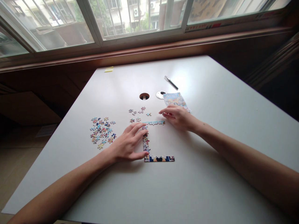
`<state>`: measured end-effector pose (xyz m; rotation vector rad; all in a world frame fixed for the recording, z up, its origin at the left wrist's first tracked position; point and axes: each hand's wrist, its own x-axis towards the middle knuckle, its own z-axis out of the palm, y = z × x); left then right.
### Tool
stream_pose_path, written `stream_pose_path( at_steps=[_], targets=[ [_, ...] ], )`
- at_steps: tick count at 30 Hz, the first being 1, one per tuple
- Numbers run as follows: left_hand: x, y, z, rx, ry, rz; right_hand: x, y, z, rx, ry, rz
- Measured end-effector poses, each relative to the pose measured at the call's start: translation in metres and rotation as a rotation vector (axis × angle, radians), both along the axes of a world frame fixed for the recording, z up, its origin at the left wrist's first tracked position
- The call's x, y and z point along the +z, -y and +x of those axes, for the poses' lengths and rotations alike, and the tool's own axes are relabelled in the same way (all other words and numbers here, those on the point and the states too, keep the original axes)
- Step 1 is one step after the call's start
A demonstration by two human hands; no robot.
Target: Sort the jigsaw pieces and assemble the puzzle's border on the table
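Joined jigsaw pieces form a C-shaped puzzle border (159,159) on the white table, with a light blue top strip, a multicoloured left side and a dark blue bottom strip. My left hand (129,143) lies along the border's left side, fingers spread, the fingertips on its upper left corner and the thumb near the lower left. Just beyond the top strip's right end is my right hand (176,116), thumb and fingers pinched around a small puzzle piece (163,114), mostly hidden. Several loose pieces (138,119) lie above the border, and a larger pile of pieces (101,130) spreads left of my left hand.
A picture card (175,100) lies beyond my right hand, partly over a round metal cover (160,95). A cable hole (144,96) opens in the white table (198,186). Farther back are a black pen (171,82) and a yellow sticky note (109,69). Windows line the far side.
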<state>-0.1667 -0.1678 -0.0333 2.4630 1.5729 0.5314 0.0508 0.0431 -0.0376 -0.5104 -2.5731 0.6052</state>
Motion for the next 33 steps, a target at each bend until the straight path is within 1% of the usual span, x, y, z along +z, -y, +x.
stream_pose_path(
  at_steps=[6, 11, 14, 19, 26, 30, 33],
  targets=[
    [-0.0007, -0.0002, -0.0004, -0.005, -0.007, 0.011, -0.0007, -0.0024, -0.0019, -0.036, -0.025, -0.125],
    [-0.0013, -0.0001, -0.0007, -0.011, 0.003, 0.018, -0.0023, -0.003, -0.0022, -0.028, -0.033, -0.238],
    [-0.0015, 0.0001, -0.0008, -0.013, 0.007, 0.023, -0.0028, -0.0029, -0.0021, -0.017, -0.033, -0.277],
    [-0.0009, 0.0001, -0.0007, -0.014, 0.008, 0.022, -0.004, -0.0032, -0.0025, -0.01, -0.039, -0.292],
    [-0.0001, 0.0, -0.0004, -0.011, 0.017, 0.01, -0.0017, -0.0015, -0.002, -0.042, -0.013, -0.253],
    [-0.0002, -0.0001, -0.0005, -0.011, 0.017, 0.014, 0.0003, -0.0013, -0.0018, -0.016, -0.021, -0.259],
    [-0.0003, 0.0, -0.0006, -0.01, 0.013, 0.011, 0.0012, -0.0018, -0.0023, 0.0, -0.035, -0.227]
  ],
)
